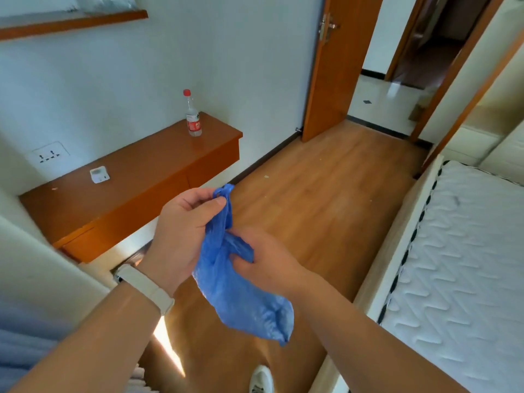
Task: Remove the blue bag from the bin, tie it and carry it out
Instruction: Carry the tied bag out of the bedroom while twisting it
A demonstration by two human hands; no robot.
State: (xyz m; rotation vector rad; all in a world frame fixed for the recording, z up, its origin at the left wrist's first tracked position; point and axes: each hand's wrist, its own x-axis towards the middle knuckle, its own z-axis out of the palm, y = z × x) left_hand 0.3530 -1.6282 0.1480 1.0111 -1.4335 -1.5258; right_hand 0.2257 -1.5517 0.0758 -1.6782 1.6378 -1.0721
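Note:
The blue bag (243, 302) hangs in the air between my hands, above the wooden floor. My left hand (181, 231) pinches the bag's twisted top end between thumb and fingers, with a small blue tip sticking up. My right hand (266, 259) grips the bag's neck lower down, fingers wrapped in the plastic. The bag's body droops below both hands, crumpled and fairly flat. No bin can be made out; a dark shape behind my left wrist is mostly hidden.
A wooden wall-mounted desk (136, 177) stands at left with a water bottle (193, 114) and a small white device (99, 174). A mattress (459, 259) fills the right side. An open wooden door (331, 69) leads to a hallway ahead. My shoe (262, 378) shows at the bottom.

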